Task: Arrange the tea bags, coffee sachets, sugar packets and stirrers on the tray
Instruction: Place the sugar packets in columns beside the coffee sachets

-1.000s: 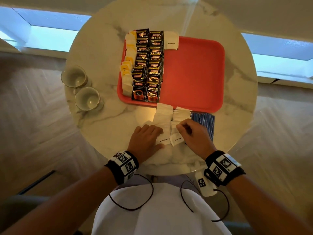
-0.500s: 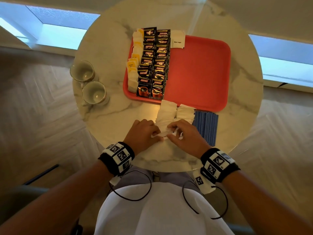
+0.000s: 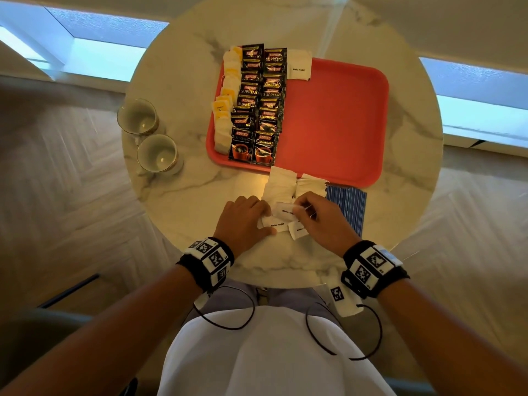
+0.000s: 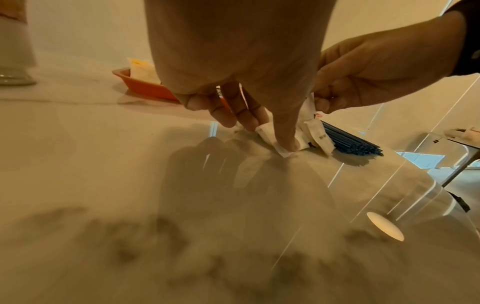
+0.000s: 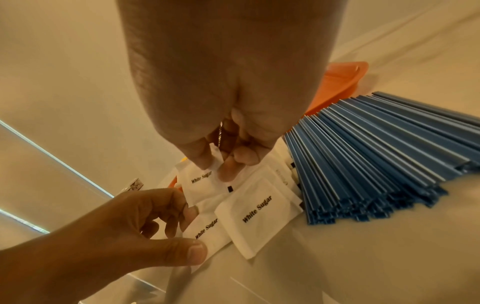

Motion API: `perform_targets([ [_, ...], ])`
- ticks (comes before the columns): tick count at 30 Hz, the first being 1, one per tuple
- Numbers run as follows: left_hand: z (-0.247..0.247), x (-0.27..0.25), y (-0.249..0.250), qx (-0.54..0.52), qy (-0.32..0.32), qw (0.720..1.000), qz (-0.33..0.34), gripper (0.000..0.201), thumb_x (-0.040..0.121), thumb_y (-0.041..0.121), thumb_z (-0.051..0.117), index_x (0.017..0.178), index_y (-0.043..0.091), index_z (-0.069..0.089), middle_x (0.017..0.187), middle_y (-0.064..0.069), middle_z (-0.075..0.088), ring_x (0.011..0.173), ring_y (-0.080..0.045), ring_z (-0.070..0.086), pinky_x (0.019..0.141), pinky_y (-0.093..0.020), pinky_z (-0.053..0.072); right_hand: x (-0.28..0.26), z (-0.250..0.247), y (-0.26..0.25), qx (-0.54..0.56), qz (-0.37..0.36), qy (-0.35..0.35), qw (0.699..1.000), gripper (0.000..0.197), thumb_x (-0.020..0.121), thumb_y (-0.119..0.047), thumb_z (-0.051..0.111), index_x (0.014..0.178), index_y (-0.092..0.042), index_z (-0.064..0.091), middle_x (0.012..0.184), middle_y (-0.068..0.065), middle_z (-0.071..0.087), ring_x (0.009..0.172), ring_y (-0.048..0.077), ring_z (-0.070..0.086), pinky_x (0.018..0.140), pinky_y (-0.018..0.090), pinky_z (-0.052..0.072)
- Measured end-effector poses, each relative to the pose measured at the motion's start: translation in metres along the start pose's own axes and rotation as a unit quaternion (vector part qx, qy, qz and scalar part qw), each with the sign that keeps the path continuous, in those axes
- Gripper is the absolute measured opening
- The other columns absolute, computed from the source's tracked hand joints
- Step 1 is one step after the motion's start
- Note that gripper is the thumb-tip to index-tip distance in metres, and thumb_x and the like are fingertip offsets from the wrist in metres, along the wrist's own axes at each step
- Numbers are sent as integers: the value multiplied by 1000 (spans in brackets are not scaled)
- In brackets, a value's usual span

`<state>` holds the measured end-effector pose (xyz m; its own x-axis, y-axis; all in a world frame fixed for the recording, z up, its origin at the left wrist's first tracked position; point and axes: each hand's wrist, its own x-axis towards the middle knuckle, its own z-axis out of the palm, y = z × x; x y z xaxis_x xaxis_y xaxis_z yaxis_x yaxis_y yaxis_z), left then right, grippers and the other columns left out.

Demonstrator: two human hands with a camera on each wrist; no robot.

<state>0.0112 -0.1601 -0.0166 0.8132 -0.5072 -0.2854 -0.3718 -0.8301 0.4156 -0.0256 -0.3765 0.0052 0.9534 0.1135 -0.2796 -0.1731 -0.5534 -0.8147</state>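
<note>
On the red tray (image 3: 337, 118) a column of tea bags (image 3: 228, 90) lies along the left edge, with two columns of black coffee sachets (image 3: 260, 104) beside it. One white sugar packet (image 3: 299, 65) sits at the tray's far rim. More sugar packets (image 3: 281, 185) are piled on the table in front of the tray, next to blue stirrers (image 3: 347, 204). My right hand (image 5: 215, 168) pinches one sugar packet (image 5: 200, 185), lifted off the pile. My left hand (image 5: 187, 226) pinches another packet (image 5: 205, 228) that lies on the table.
Two cups (image 3: 137, 117) (image 3: 157, 152) stand on the round marble table (image 3: 185, 81) left of the tray. The tray's right half is bare red. The stirrers reach close to the table's near right edge.
My right hand has picked one sugar packet up off the pile, where a second ago both hands lay on the flat packets. The left hand stays low on the table.
</note>
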Motion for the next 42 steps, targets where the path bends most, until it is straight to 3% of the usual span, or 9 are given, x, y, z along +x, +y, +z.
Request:
perform_targets([
  [5,-2,2,3,22,-30,999,-5,36,79,59,67,98,28,66,102,7,61,101,-20,51,81,-35,31,3,1,0,3,6,4,1000,10,101,-21,57,98,-13,61,84,-5,63,71,3,54,65,13,42],
  [8,-7,0,3,14,-39,999,4,30,81,56,67,96,30,67,102,6,59,101,-20,50,82,-35,31,5,-4,-2,8,20,-3,1000,10,101,-25,56,100,-15,60,84,-2,64,70,6,55,64,20,44],
  [12,-22,-1,2,-69,-44,996,29,23,86,43,69,97,24,64,96,7,60,93,-18,53,80,-32,36,15,-20,-7,30,32,0,999,10,102,-29,54,102,-21,59,86,-3,68,76,10,61,70,22,48],
  [17,-51,13,2,-171,-11,984,40,22,86,34,73,94,17,61,87,5,62,78,-12,55,71,-32,48,40,-44,-18,34,12,43,998,13,102,-25,56,103,-14,61,83,-4,70,75,12,66,70,22,54],
  [25,-106,90,7,-230,89,968,47,17,86,27,73,92,14,63,84,1,67,73,-11,62,66,-28,53,116,-92,-29,-8,-8,104,994,14,100,-25,59,106,-14,66,96,0,72,85,16,68,75,27,55],
  [29,-124,138,3,-218,120,967,54,17,92,21,66,106,12,66,102,-2,71,87,-5,65,73,-14,53,173,-115,-21,-47,-18,114,992,18,100,-25,59,109,-11,64,99,5,72,86,17,68,72,16,52],
  [31,-128,164,-1,-208,134,967,66,20,95,22,63,111,12,66,104,-1,71,88,-3,64,75,-8,51,204,-124,-13,-67,-21,128,989,19,99,-27,60,107,-10,65,97,6,72,85,19,68,75,23,54],
  [36,-125,214,-14,-192,150,967,74,21,99,24,56,114,13,65,106,0,70,88,-4,63,76,-12,52,269,-138,5,-115,-21,125,985,19,95,-31,60,102,-14,64,94,5,72,85,20,68,80,37,57],
  [42,-114,243,-24,-189,142,970,63,21,99,23,56,114,13,66,102,1,70,85,-3,62,76,-11,49,307,-138,19,-114,6,129,985,15,92,-31,64,101,-20,67,89,-3,73,80,9,67,72,11,49],
])
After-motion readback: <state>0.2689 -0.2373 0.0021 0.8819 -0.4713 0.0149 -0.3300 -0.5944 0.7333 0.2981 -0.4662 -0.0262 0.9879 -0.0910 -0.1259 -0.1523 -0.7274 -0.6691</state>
